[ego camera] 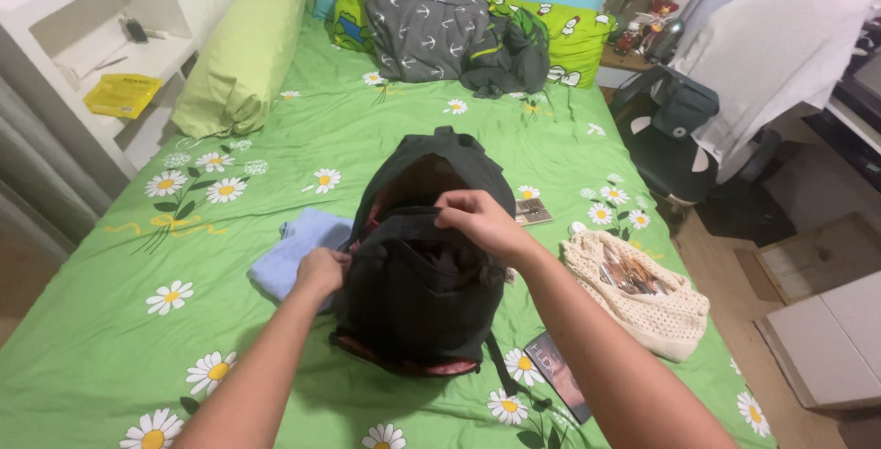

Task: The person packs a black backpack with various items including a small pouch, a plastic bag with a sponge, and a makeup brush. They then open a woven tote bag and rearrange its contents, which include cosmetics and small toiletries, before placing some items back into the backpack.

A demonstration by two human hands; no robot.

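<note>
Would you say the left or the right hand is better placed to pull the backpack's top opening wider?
Probably the right hand: it already pinches the upper edge of the backpack at its opening. The left hand rests lower, at the bag's side by the blue cloth.

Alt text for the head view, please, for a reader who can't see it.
Two bare hands work at a black backpack lying open on a green daisy-print bed: the right hand pinches its top edge, the left hand grips its side beside a folded blue cloth.

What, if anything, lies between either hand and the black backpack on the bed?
Nothing visible. The right hand grips the backpack at its open top edge, and the left hand touches its left side, beside the blue cloth.
</note>
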